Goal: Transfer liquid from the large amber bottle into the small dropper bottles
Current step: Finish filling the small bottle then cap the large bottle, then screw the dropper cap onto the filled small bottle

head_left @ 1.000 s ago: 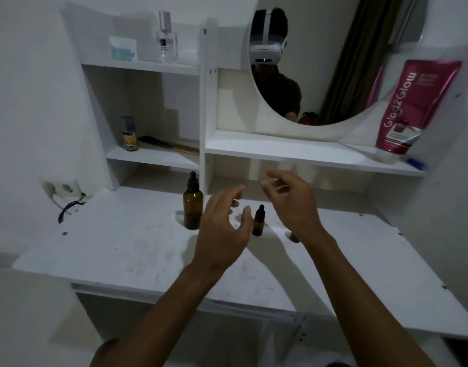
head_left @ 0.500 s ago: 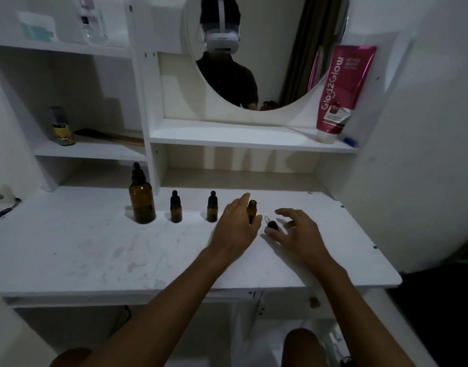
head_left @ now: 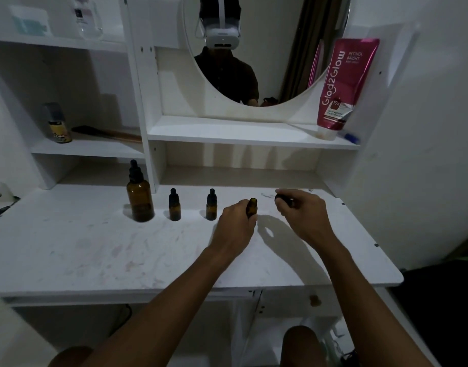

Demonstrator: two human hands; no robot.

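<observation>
amber glass: large amber bottle [head_left: 139,201], dropper cap on, upright on white desk [head_left: 95,250], at 9 o'clock of the row
capped small bottles: first [head_left: 174,205] and second [head_left: 211,205], upright, lined up at 3 o'clock of the large one, apart from each other
open small bottle [head_left: 252,207]: no cap, upright, at 3 o'clock of the second
left hand [head_left: 237,229]: fingers wrapped around the open bottle's body
right hand [head_left: 301,213]: fingers closed on black dropper cap [head_left: 282,199], at 3 o'clock of the open bottle, not touching it
pink tube [head_left: 344,83]: shelf, 1 o'clock
</observation>
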